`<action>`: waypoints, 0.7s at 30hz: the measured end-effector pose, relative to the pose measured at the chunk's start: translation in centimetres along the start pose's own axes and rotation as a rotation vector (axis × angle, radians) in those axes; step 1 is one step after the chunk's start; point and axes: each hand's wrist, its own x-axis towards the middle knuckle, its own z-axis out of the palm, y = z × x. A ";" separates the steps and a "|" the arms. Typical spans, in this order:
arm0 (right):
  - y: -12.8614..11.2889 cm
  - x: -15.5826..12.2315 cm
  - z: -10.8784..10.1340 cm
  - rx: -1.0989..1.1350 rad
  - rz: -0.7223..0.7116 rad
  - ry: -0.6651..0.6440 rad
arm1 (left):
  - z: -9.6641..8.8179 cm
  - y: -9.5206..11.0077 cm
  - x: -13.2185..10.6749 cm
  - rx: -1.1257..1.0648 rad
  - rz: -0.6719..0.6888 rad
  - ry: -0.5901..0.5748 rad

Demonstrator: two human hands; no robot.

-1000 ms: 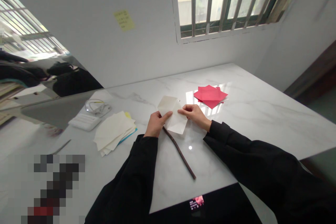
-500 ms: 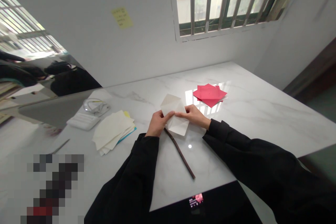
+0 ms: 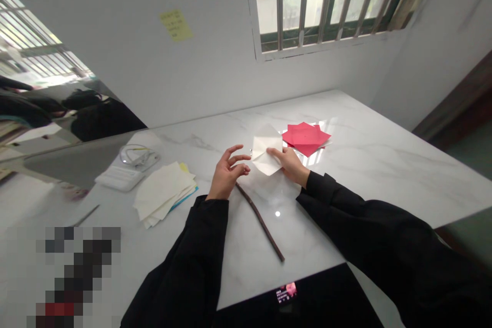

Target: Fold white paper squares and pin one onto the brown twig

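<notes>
A creased sheet of cream paper (image 3: 267, 138) is held above the table by my right hand (image 3: 294, 165), thumb on top and the other fingers beneath. My left hand (image 3: 226, 174) is off the paper, just left of it, with fingers apart and nothing in them. Below my left hand a dark brown stick (image 3: 261, 220) lies slantwise on the marbled table (image 3: 384, 164). Right behind the held paper is a small pile of red paper (image 3: 306, 138).
Cream sheets (image 3: 163, 189), with yellow and blue ones beneath, lie at left. Behind them rests a white device with a coiled cable (image 3: 136, 156). A thin dark pointed tool (image 3: 88, 214) lies further left. A lit screen (image 3: 286, 292) sits at the front edge.
My left hand has let go of the paper and its fingers have spread. The paper has turned and shifted up and right in my right hand.
</notes>
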 end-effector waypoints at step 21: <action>0.1 0.1 -0.2 -0.050 0.021 -0.089 | 0.6 -1.0 -0.3 0.262 0.110 0.031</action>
